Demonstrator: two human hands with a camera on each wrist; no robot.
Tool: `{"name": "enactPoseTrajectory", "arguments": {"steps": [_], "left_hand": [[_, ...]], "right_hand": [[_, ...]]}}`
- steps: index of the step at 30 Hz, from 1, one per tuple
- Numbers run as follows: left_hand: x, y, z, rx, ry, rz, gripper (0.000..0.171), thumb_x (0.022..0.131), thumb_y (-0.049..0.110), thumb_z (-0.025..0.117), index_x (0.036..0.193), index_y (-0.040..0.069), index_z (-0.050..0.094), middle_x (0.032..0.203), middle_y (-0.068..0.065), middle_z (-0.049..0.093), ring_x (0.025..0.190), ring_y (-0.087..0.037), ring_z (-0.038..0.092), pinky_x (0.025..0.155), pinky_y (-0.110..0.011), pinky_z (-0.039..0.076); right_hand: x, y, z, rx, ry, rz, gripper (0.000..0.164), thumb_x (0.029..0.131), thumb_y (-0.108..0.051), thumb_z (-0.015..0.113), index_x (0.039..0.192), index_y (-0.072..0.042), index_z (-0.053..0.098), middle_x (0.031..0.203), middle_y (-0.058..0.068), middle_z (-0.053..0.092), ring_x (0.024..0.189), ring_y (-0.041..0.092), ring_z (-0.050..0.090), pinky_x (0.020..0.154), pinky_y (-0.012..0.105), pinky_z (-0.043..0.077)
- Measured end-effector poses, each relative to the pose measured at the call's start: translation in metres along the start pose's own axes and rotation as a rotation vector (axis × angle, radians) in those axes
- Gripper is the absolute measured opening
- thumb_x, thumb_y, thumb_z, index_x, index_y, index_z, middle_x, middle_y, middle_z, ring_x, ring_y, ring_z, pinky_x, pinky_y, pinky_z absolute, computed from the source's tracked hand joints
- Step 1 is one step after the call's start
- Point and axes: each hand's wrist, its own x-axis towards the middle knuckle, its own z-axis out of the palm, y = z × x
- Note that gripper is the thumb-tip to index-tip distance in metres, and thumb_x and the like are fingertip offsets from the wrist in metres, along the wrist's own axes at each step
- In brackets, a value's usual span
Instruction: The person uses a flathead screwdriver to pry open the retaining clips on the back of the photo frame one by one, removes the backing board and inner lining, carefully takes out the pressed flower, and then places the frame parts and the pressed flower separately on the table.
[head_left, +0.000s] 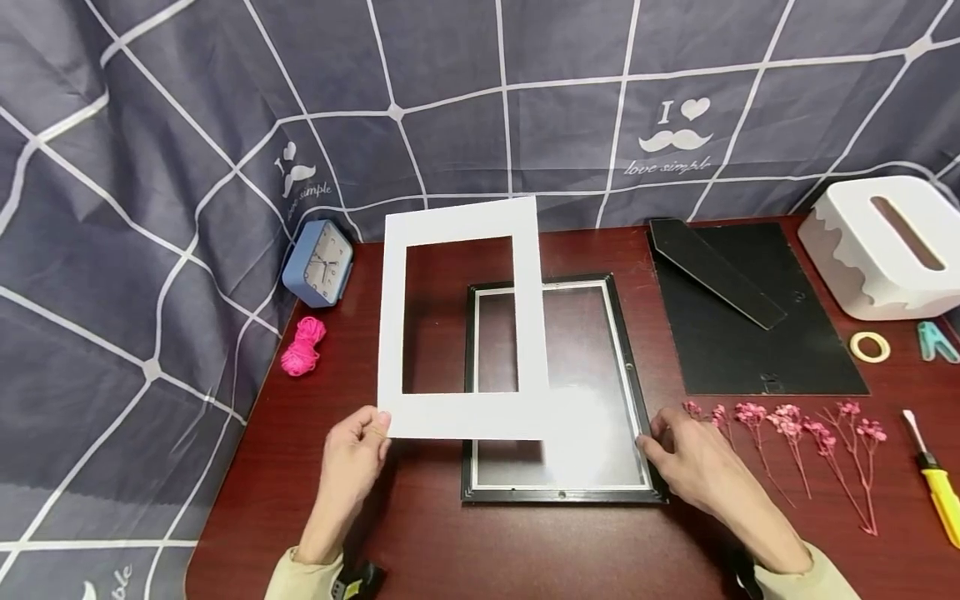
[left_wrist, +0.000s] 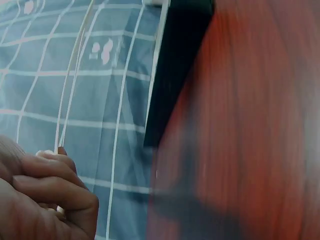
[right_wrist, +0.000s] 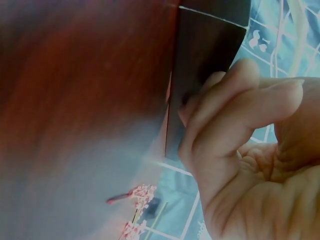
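Note:
My left hand (head_left: 352, 454) pinches the lower left corner of a white photo mat (head_left: 465, 417), a card with a rectangular window. The mat is raised and overlaps the left part of a black picture frame (head_left: 562, 497) lying on the table. A clear pane (head_left: 581, 358) with glare on it fills the frame. At the frame's right side, my right hand (head_left: 701, 462) holds the border, the thumb over its edge and bent fingers (right_wrist: 215, 115) against the outer side. In the left wrist view the mat shows edge-on as a thin strip (left_wrist: 72, 85) above the curled fingers.
A black backing board (head_left: 757, 350) with a stand leg lies at the back right, beside a white tissue box (head_left: 847, 267). Dried pink flowers (head_left: 787, 421), a tape roll (head_left: 870, 347), a clip (head_left: 935, 342) and a screwdriver (head_left: 937, 492) lie right. Pink yarn (head_left: 303, 346) and a clock (head_left: 318, 262) stand left.

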Motion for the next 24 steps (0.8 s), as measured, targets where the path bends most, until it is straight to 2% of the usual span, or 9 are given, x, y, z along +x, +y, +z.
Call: {"name": "enactPoseTrajectory", "arguments": {"steps": [5,9,17,24], "left_hand": [[0.017,-0.01,-0.024,0.083,0.09,-0.042,0.033,0.111,0.017,0.063,0.085,-0.004,0.065,0.052,0.013,0.049,0.048,-0.002,0.043,0.045,-0.016,0.033],[0.029,-0.019,-0.044,0.105,0.132,-0.086,0.032,0.112,0.019,0.061,0.091,-0.005,0.068,0.053,0.015,0.049,0.05,-0.002,0.044,0.046,-0.016,0.034],[0.06,-0.03,-0.074,0.245,0.208,-0.093,0.033,0.111,0.025,0.064,0.094,-0.002,0.072,0.053,0.02,0.051,0.054,-0.002,0.047,0.052,-0.02,0.039],[0.088,-0.037,-0.09,0.371,0.178,-0.086,0.036,0.111,0.025,0.062,0.087,0.0,0.072,0.053,0.018,0.051,0.057,-0.003,0.049,0.053,-0.021,0.04]], "right_hand": [[-0.005,-0.022,-0.015,0.0,-0.023,0.013,0.013,0.097,-0.018,0.076,0.095,-0.01,0.065,0.071,-0.003,0.06,0.063,0.013,0.05,0.057,0.029,0.038],[-0.009,-0.042,-0.029,0.009,-0.055,0.019,0.014,0.098,-0.017,0.074,0.097,-0.006,0.066,0.073,0.0,0.063,0.066,0.015,0.052,0.059,0.03,0.04],[0.0,0.005,0.001,-0.027,0.021,-0.033,0.019,0.097,-0.027,0.078,0.096,-0.013,0.066,0.071,-0.007,0.063,0.062,0.007,0.051,0.055,0.024,0.038],[-0.003,-0.008,-0.005,0.02,0.022,-0.015,0.016,0.095,-0.018,0.078,0.096,-0.009,0.065,0.072,-0.002,0.063,0.063,0.012,0.052,0.056,0.031,0.039]]}}
